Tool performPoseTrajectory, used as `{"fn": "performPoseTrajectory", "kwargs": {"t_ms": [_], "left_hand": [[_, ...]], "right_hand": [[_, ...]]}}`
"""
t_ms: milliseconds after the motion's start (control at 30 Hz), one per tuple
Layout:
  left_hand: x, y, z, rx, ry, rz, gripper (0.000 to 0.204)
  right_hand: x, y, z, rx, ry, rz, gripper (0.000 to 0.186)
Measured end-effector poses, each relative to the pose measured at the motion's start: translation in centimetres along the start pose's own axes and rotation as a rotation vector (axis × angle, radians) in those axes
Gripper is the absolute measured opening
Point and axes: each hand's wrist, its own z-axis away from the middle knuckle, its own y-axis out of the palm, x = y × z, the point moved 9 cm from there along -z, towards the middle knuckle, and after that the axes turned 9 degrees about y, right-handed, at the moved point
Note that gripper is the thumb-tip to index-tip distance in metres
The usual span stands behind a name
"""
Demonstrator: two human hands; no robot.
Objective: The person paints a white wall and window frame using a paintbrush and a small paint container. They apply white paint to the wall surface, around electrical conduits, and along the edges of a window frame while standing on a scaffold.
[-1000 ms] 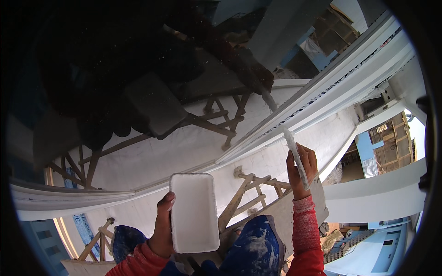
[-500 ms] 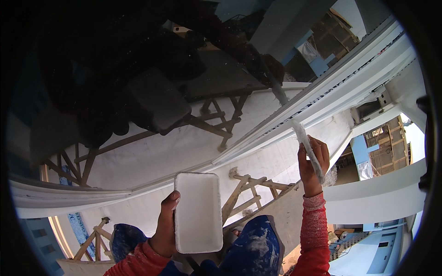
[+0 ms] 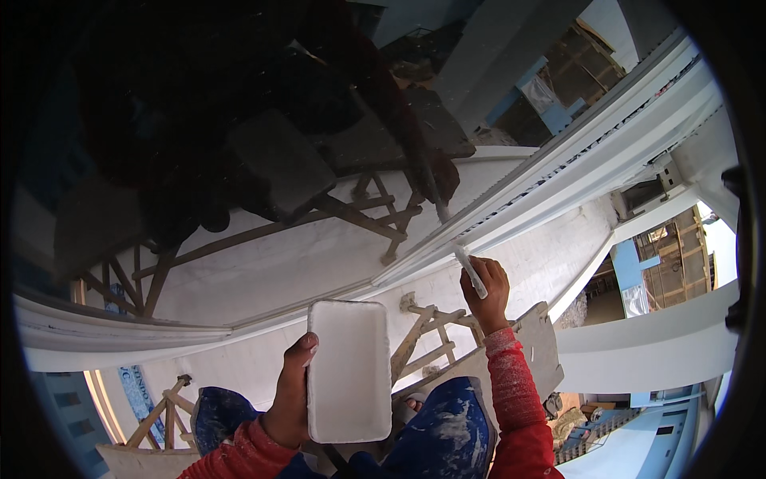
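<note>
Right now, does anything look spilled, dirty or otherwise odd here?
Yes: the blue trousers are smeared whitish and the red right sleeve is dusted pale, which stands out against the strong colours. The white tray in the left hand looks whole; I see no spill around it.

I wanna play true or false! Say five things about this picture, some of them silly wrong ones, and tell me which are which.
1. The left hand holds a white tray. True.
2. The right hand is empty. False: it holds a narrow whitish tool.
3. The tray is round like a plate. False: it is a rectangle with rounded corners.
4. The blue trousers have white splotches on them. True.
5. The sleeves are green. False: they are red, with pale marks on them.
</note>
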Motion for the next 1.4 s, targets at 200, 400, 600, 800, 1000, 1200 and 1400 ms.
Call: {"fn": "performPoseTrajectory", "kwargs": {"t_ms": [200, 400, 600, 800, 1000, 1200, 1400], "left_hand": [[-1.2, 0.8, 0.8, 0.016, 0.037, -0.044, 0.078], [-1.4, 1.2, 0.5, 0.022, 0.031, -0.047, 0.079], [-1.1, 0.9, 0.3, -0.066, 0.041, -0.080, 0.080], [0.0, -0.4, 0.0, -0.048, 0.007, -0.008, 0.088], [0.5, -1.7, -1.6, -0.004, 0.046, -0.020, 0.091], [0.3, -0.8, -1.4, -0.003, 0.060, -0.056, 0.093], [0.3, -0.9, -1.6, 0.019, 0.079, -0.026, 0.089]], "right_hand": [[0.0, -4.6, -1.3, -0.128, 0.065, 0.108, 0.030], [0.3, -2.0, 0.7, -0.013, 0.049, 0.030, 0.031], [-1.2, 2.5, 0.7, 0.043, 0.061, 0.110, 0.031], [-0.7, -2.0, 1.6, -0.078, 0.083, 0.073, 0.031], [-1.9, 4.3, 1.8, 0.065, 0.049, 0.089, 0.033], [-1.9, -0.2, -0.1, 0.014, 0.022, 0.092, 0.032], [1.6, -11.7, -6.6, -0.093, -0.057, 0.119, 0.032]]}}
